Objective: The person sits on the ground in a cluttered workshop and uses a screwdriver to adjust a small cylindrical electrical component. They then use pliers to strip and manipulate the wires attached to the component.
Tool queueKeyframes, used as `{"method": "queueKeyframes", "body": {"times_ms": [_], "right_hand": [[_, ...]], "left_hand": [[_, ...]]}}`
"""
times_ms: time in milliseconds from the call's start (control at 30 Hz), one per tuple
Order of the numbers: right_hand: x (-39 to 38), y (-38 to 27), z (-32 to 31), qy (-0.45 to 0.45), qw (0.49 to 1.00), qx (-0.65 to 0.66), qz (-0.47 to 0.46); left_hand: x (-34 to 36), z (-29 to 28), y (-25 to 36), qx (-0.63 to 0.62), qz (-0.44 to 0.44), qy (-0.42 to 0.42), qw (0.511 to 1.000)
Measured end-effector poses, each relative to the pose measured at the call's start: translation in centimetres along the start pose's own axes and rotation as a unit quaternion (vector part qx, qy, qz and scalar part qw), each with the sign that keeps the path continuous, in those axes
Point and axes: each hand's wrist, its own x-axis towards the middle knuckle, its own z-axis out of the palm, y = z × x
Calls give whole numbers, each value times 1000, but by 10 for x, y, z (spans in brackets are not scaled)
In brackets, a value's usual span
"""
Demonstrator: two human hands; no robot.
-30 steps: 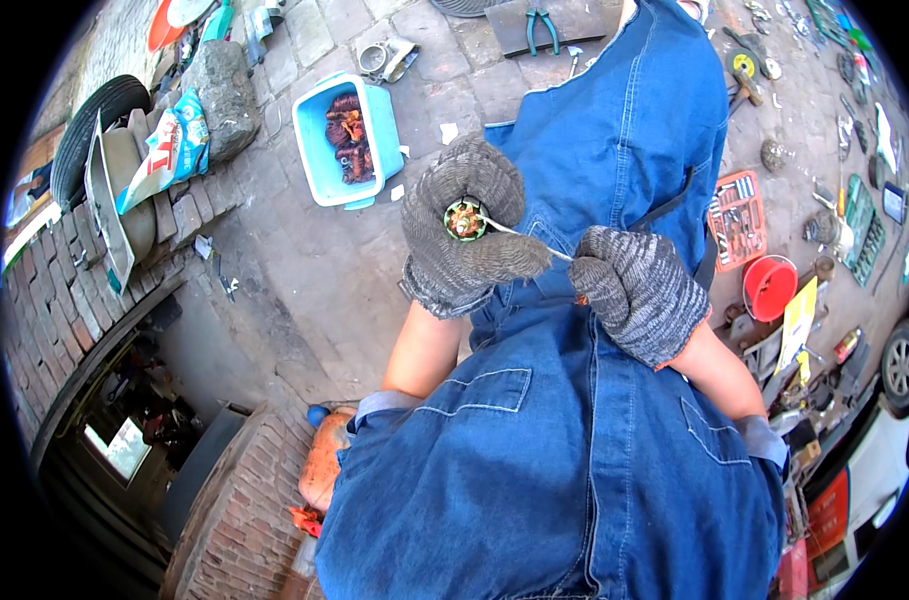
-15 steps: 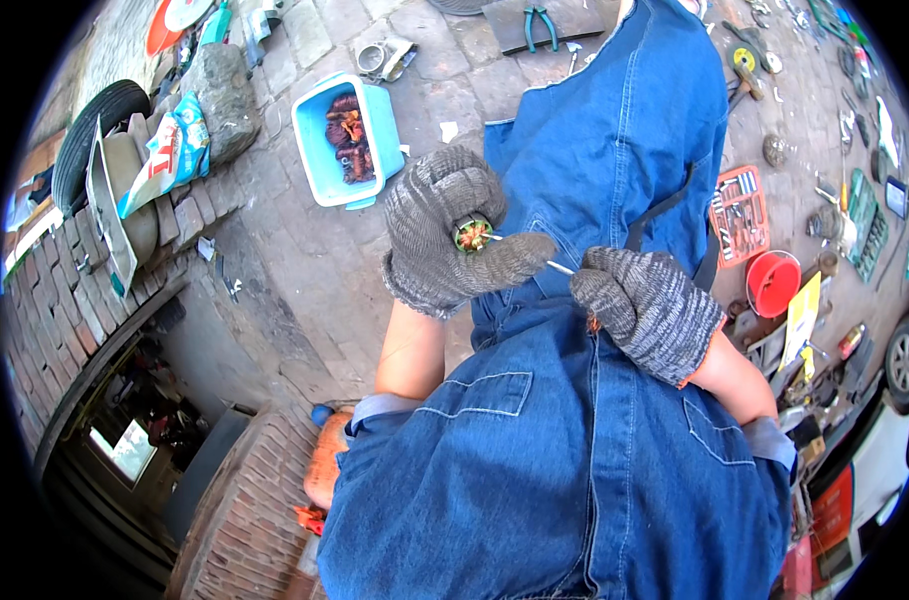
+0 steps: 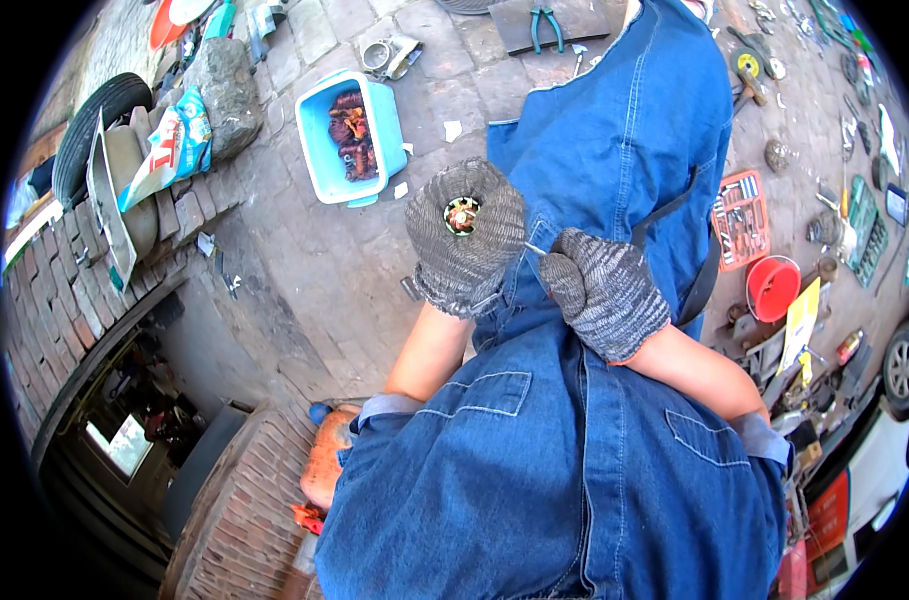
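Left hand (image 3: pixel 461 262) encircles round part (image 3: pixel 462 216), end facing upward.

And here comes the right hand (image 3: pixel 606 297), swinging in toward the blue basin (image 3: pixel 385 122) and closing up on its partner! The left hand (image 3: pixel 462 258), half a second ago nearer the basin, has slid off to the right of it, and that thumb, jutting away from the basin before, is tucked in now. Look at the round part (image 3: pixel 462 216): its coppery face has turned up and come a touch closer to the basin. And the thin pale strand (image 3: pixel 535 248)! Earlier it crossed from that face; now just a short stretch shows, between the gloves, on the side away from the basin.
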Motion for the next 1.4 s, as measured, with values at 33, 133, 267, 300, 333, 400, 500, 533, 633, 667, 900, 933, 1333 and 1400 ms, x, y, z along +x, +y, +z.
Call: {"method": "queueKeyframes", "body": {"times_ms": [33,133,267,300,333,400,500,533,633,667,900,933,1333,1400], "right_hand": [[2,0,2,6,1000,-16,-2],[10,4,9,11,998,-66,14],[24,15,27,30,994,-103,3],[29,18,32,36,993,-111,-10],[36,20,35,41,992,-120,-24],[55,13,34,2,991,-132,-5],[72,2,37,-5,999,-48,-26],[70,3,36,54,989,-74,-120],[51,16,23,131,936,-97,-311],[43,21,15,63,968,-46,-239],[14,15,-20,22,962,-72,-262],[11,16,-24,37,951,-102,-289],[4,13,-26,-16,972,-14,-234],[3,9,-29,-39,975,-7,-217]], "left_hand": [[1,2,3,-36,-23,13,999],[7,4,2,-54,-87,47,994],[14,2,-16,-7,-98,95,991],[16,-1,-18,0,-131,103,986],[20,0,-23,36,-102,105,989],[25,3,-32,108,-44,110,987],[35,-8,-11,-94,-141,122,978],[39,-12,-6,-126,-143,105,976],[35,-23,4,-121,-11,9,993],[33,-23,7,-137,-1,-30,990],[44,-18,32,23,181,-58,982],[47,-19,33,77,223,-78,969],[46,-21,41,111,240,-97,960],[46,-22,41,131,250,-97,955]]}}
